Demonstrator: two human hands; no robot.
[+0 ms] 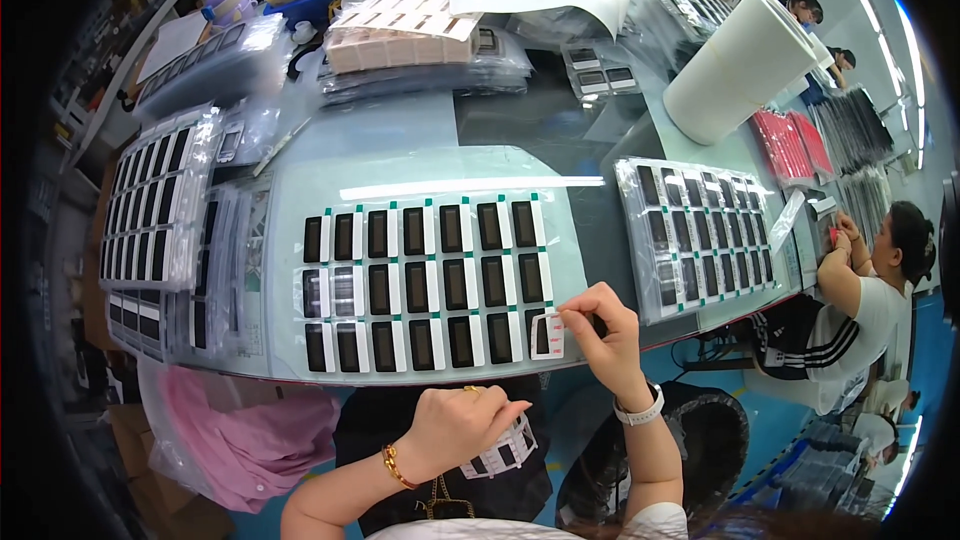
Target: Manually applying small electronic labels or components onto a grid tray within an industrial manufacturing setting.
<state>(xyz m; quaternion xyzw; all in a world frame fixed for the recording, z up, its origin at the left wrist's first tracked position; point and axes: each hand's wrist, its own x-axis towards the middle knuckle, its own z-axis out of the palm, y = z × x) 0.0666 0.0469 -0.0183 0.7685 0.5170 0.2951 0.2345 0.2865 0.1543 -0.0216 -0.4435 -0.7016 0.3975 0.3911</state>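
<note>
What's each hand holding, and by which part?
Right hand: thin white rectangular piece with red marks, pinched at its upper-right corner. Left hand: white sheet with dark rectangles, held near its upper edge; exact grip hidden.

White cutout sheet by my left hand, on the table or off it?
Off the table: the left hand holds the white cutout sheet on the person's side of its near edge.

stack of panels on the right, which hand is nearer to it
Right. In the picture, the right hand is just off the lower left corner of the stack; the left hand is farther away, lower and well to the left.
</note>
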